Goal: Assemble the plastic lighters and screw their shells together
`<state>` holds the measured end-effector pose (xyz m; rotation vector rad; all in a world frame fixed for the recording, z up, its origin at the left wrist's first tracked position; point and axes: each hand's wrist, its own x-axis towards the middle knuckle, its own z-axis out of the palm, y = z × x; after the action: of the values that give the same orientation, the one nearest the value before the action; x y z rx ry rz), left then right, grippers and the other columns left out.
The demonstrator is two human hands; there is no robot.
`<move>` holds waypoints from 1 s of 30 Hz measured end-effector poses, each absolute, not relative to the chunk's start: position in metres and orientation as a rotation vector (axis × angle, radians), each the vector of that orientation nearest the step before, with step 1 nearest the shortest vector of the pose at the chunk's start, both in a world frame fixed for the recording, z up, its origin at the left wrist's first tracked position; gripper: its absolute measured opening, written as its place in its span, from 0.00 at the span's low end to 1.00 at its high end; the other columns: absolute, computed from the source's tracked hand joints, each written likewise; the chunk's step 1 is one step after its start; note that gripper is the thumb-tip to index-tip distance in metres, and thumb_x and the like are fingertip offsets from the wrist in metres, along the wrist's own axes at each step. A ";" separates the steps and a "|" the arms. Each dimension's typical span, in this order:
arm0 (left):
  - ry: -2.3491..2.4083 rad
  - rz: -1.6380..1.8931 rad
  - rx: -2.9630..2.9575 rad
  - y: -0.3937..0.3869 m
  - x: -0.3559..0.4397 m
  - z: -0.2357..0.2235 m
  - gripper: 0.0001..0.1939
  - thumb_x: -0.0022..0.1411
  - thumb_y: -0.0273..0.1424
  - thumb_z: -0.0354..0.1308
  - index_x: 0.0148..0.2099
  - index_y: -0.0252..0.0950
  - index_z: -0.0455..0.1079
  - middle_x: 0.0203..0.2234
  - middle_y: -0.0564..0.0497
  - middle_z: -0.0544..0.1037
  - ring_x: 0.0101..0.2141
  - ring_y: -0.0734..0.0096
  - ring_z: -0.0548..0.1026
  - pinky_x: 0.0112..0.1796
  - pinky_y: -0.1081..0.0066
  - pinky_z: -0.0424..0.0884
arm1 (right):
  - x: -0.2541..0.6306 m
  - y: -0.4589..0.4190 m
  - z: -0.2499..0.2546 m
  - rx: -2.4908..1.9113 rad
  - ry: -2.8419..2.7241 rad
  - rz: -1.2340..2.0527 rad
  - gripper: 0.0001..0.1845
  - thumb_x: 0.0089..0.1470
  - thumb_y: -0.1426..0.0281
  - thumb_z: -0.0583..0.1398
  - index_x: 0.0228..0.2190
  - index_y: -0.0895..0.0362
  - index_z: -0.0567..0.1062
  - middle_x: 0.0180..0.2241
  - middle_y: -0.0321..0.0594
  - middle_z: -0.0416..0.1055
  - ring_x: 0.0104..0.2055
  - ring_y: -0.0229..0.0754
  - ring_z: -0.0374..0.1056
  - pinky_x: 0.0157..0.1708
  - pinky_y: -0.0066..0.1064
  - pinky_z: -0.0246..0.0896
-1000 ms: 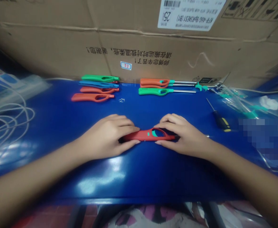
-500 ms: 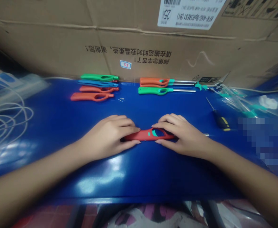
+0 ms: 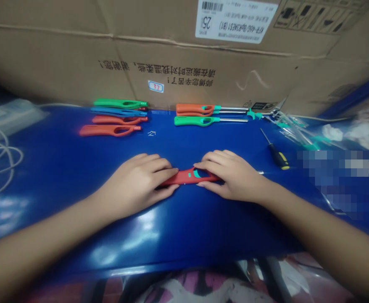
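Observation:
A red gas lighter [image 3: 184, 177] with a teal trigger lies crosswise between my two hands, low over the blue table. My left hand [image 3: 142, 181] grips its handle end, thumb on the near side and fingers on the far side. Around the trigger-loop end, my right hand [image 3: 231, 174] is closed in the same way. The metal tip of the lighter pokes out to the right past my right hand, whose palm hides most of the tube.
Green, blue and red lighter shells [image 3: 112, 131] lie at back left, beside small screws [image 3: 151, 133]. Lighters with metal tubes [image 3: 211, 121] sit at back centre. A screwdriver [image 3: 278, 155] and loose tubes [image 3: 298, 130] are rightward. Cable coils [image 3: 6, 155] lie left; a cardboard box [image 3: 77, 54] stands behind.
The whole view has shifted, so the table and items appear further left. Both hands keep their grip on the red lighter, with little visible movement against the table.

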<state>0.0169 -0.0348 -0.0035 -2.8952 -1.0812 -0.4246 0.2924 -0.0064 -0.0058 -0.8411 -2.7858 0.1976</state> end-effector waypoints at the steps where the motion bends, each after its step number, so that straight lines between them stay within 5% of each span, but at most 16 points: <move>1: -1.059 -0.431 -2.871 -0.034 0.018 -0.005 0.13 0.70 0.38 0.55 0.48 0.37 0.75 0.39 0.48 0.80 0.37 0.61 0.76 0.37 0.63 0.67 | 0.293 -0.005 -0.006 -0.821 -2.796 0.134 0.19 0.63 0.60 0.59 0.50 0.58 0.74 0.47 0.46 0.74 0.46 0.49 0.69 0.42 0.39 0.58; 18: -1.003 -0.706 -2.896 -0.033 0.020 -0.017 0.15 0.70 0.33 0.56 0.55 0.35 0.72 0.42 0.47 0.80 0.41 0.63 0.77 0.42 0.64 0.71 | 0.299 0.000 -0.007 -0.600 -2.731 -0.193 0.19 0.66 0.61 0.56 0.50 0.61 0.76 0.41 0.44 0.78 0.39 0.45 0.71 0.37 0.37 0.57; 30: -1.108 -0.832 -3.133 -0.033 0.021 -0.013 0.13 0.72 0.32 0.55 0.56 0.38 0.72 0.41 0.48 0.80 0.41 0.66 0.76 0.44 0.67 0.69 | 0.293 -0.007 -0.004 -0.655 -2.629 -0.022 0.13 0.67 0.62 0.57 0.40 0.59 0.76 0.38 0.40 0.78 0.38 0.42 0.70 0.36 0.33 0.61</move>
<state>0.0212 -0.0333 -0.0129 -3.1333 -1.1077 -0.8321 0.2933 -0.0070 -0.0037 -0.6554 -2.6294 -0.0218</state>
